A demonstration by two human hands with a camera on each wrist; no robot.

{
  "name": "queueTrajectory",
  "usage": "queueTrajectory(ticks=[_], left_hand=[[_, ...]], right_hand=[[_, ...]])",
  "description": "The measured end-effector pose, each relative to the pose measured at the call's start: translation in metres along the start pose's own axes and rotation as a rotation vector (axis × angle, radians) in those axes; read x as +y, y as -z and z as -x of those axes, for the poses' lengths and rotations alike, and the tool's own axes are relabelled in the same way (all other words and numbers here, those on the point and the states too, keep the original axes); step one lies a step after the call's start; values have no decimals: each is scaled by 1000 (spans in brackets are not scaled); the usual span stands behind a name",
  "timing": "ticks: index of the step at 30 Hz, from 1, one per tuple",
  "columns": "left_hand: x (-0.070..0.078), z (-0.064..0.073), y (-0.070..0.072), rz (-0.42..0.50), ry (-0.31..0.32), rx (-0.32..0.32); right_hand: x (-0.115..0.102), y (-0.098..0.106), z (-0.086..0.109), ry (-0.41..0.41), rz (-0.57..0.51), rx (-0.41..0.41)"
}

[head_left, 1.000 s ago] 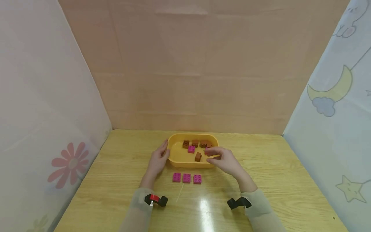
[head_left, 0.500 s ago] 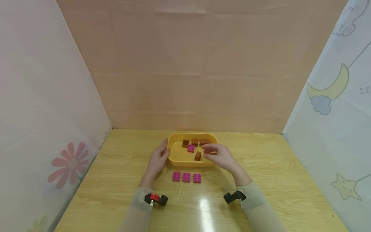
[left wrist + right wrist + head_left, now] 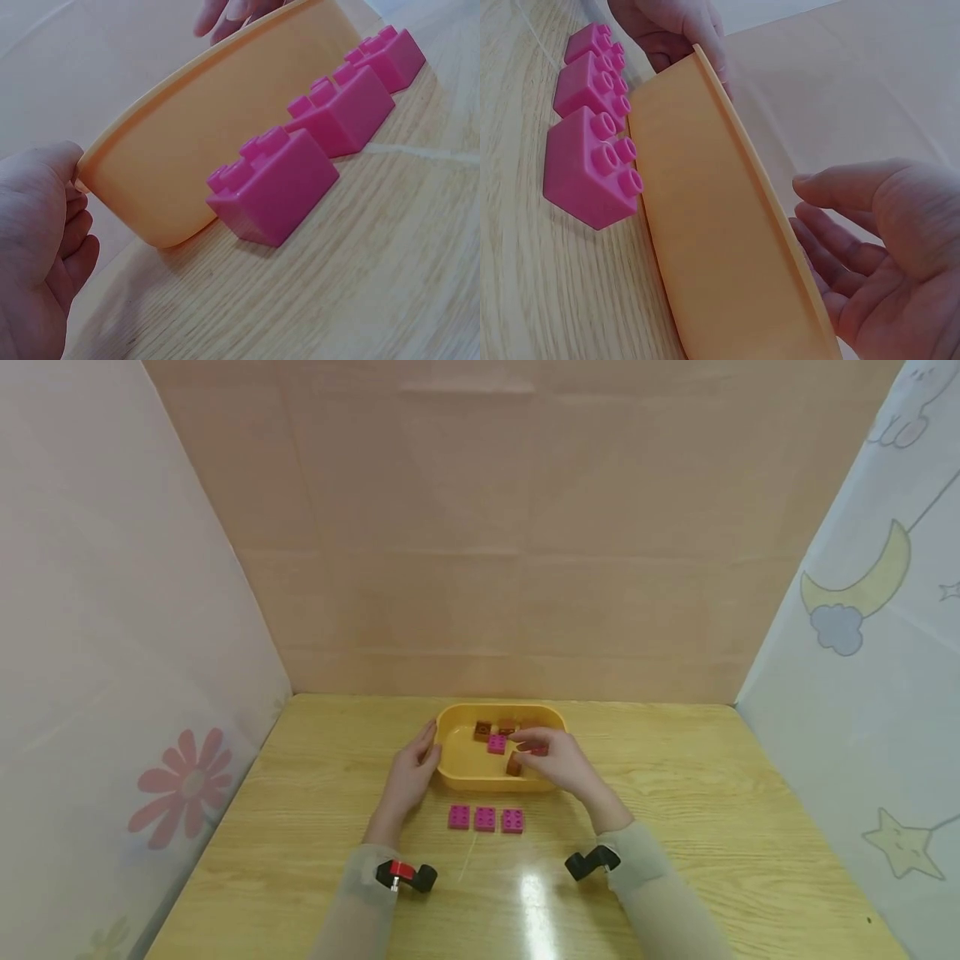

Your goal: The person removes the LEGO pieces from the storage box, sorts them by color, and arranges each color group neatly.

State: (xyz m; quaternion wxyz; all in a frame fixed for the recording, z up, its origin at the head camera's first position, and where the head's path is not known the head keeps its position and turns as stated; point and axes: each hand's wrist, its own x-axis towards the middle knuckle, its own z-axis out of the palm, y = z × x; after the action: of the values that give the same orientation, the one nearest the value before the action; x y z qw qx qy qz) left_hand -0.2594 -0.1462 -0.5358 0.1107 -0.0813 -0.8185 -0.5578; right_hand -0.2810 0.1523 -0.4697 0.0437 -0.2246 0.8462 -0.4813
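And here's the left hand [image 3: 407, 775] at the left end of the yellow tray [image 3: 491, 786], pinching its rim, thumb at the edge and the other fingers curled along the outside. Across from it, the right hand [image 3: 564, 762] hangs over the tray's right half, thumb and fingers parted with a gap between them, the thumb right by a near brown brick [image 3: 513, 766]; whether they touch, I can't tell. Inside, a loose pink brick [image 3: 497, 744] sits around the middle, with two far brown bricks [image 3: 482, 732] just behind it. More brown and pink shows under the right hand, probably further bricks, though too much is covered to count them. Out front on the wooden worktop [image 3: 675, 793], three pink bricks [image 3: 484, 819] line up between the forearms, studs up, narrow gaps between them, near the tray's front wall. Pale sleeves [image 3: 356, 897] on both arms, a black wrist camera [image 3: 593, 863] at the right cuff, and a tan sheet [image 3: 480, 527] fills the background.
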Motion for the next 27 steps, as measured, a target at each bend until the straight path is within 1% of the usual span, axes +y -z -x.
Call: queueTrajectory(ticks=[3,10,17,22,27], left_hand=[[1,0,1,8,-16,1],[0,1,2,2,-6,1],[1,2,3,-7,-27,9],[2,4,2,11,-29,3],[3,5,1,17,-25,5]], right_hand=[[0,-4,-3,-1,5,8],[0,-14,-17,-79,27,14],[5,-22,-33,-84,84,19],[7,-24,-36,-99,97,19],[8,-27,-38,-103,138,14]])
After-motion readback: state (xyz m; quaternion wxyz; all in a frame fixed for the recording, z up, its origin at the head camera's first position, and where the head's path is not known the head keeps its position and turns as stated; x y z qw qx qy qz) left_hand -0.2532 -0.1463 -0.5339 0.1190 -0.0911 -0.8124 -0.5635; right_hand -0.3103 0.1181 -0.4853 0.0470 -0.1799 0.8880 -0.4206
